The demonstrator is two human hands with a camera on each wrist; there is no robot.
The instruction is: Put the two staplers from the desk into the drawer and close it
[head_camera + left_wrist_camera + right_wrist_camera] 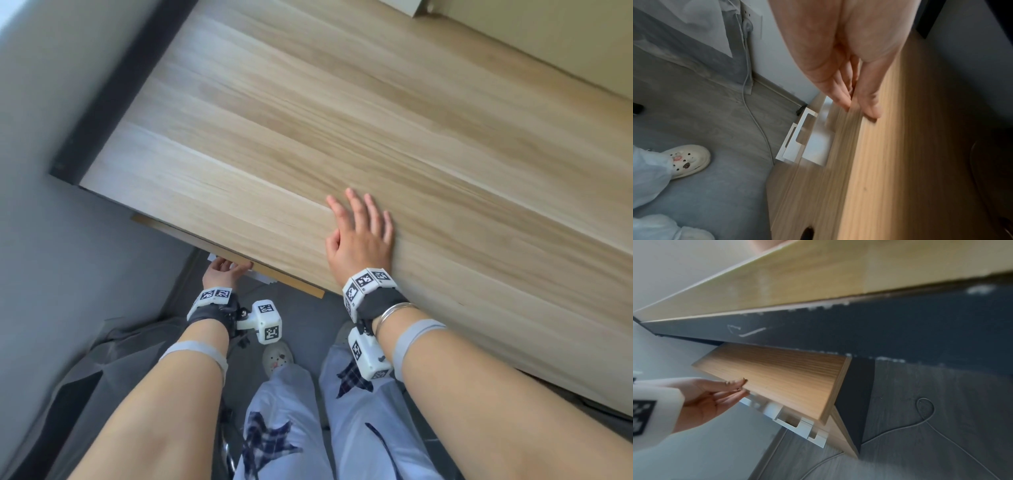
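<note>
Your left hand (222, 270) has straight fingers (731, 383) against the drawer (781, 379) front, thumb on its face; the grip clasps nothing. The drawer stands slightly out under the surface (308, 120). Your right hand (359, 236) lies flat on the surface. No staplers show.

A grey floor (694, 113) with a thin white cable (754, 116) trailing across it, a white clog (688, 160) with small charms, and pale wide-leg trousers (284, 411) with plaid star patches.
</note>
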